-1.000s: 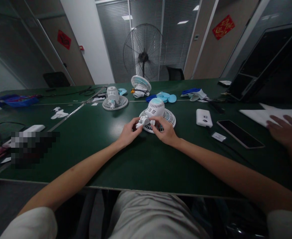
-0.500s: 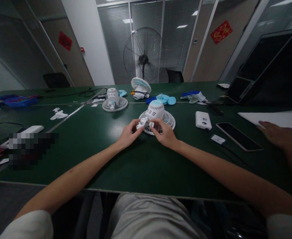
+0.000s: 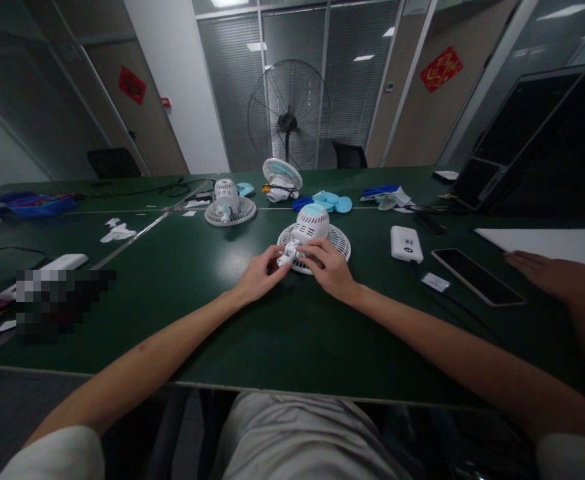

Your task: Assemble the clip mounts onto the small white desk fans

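Note:
A white fan head (image 3: 310,223) with a pale blue cap lies grille-down on the green table before me. At its near side is a small white plastic joint piece (image 3: 289,253). My left hand (image 3: 262,272) pinches this piece from the left, thumb below and fingers above. From the right, my right hand (image 3: 326,263) is closed with its fingertips at the same piece, close to the motor housing. Fingers hide part of the joint piece and the near rim of the grille. I cannot tell whether the piece is fixed to the housing.
Another fan head (image 3: 230,203) lies left, and a small fan (image 3: 281,179) stands behind. Light blue blades (image 3: 331,201) lie beyond. Right are a white power bank (image 3: 406,244), a phone (image 3: 477,277) and another person's hand (image 3: 547,270) beside a white sheet (image 3: 547,243).
The small white pieces between my hands, held slightly apart before, now show as one piece closer to the fan head. My right fingers have moved a little left. The other person's hand shifted slightly left.

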Demonstrator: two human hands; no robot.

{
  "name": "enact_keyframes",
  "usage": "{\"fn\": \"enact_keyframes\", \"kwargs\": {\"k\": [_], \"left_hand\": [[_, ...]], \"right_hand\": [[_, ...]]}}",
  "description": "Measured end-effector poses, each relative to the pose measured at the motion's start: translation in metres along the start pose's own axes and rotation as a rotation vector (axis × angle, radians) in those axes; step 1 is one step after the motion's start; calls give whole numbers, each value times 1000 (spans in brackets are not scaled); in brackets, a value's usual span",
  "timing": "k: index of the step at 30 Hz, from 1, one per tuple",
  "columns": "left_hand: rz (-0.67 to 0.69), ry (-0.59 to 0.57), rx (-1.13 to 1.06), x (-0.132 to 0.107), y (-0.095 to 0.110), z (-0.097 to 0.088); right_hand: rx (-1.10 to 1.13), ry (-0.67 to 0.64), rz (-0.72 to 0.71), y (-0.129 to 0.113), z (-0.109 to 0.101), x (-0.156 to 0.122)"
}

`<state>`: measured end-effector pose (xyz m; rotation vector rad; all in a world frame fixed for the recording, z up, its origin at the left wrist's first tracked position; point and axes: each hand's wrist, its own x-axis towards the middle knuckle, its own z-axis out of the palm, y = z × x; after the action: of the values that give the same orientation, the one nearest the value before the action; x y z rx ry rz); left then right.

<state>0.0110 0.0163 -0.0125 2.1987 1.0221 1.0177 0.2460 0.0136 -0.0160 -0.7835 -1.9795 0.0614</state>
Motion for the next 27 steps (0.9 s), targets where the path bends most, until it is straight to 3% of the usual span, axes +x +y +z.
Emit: {"fn": "enact_keyframes", "kwargs": {"k": [19, 27], "left_hand": [[29, -114, -8, -2, 4, 0], [51, -41, -69, -7, 2, -1]], "right_hand": [[-93, -6, 77, 6, 1, -1], [-26, -83, 39, 6, -6, -1]]}}
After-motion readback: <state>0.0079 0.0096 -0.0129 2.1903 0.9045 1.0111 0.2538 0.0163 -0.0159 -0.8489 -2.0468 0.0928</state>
